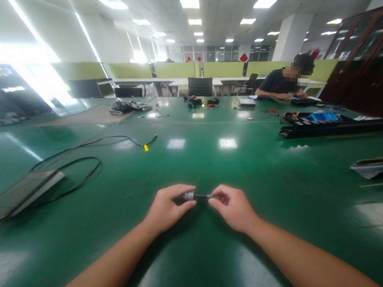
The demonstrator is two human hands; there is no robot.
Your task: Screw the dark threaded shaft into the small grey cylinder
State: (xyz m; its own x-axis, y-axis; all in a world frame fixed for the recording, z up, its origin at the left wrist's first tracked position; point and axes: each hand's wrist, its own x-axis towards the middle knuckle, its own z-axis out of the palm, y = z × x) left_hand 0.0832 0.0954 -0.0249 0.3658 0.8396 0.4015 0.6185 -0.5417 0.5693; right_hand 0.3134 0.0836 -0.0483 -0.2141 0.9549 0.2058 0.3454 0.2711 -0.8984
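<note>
Silver-coloured cylindrical part (pixel 189 196), with a thin dark rod (pixel 203 196) extending to its right, is located at the lower centre of the frame over a glossy green tabletop (pixel 189 167). Contact between the part and the tabletop cannot be determined. Left hand (pixel 169 207): grasps the cylindrical part between thumb and index finger. Right hand (pixel 234 209): pinches the far end of the rod between thumb and fingertips. Both forearms enter from the bottom of the frame.

Labelling: a yellow tag (pixel 146 148) is attached to a black cable left of centre; any print on it is too small to read. A red diamond-shaped sign (pixel 243 58), upper centre, is likewise illegible.

Surroundings: a flat panel (pixel 18 194) lies at lower left beside the cabling. A long black tray (pixel 312 130), centre right, carries a blue item (pixel 324 116). Behind it, upper right, a seated person (pixel 272 83) rests both forearms on the tabletop.
</note>
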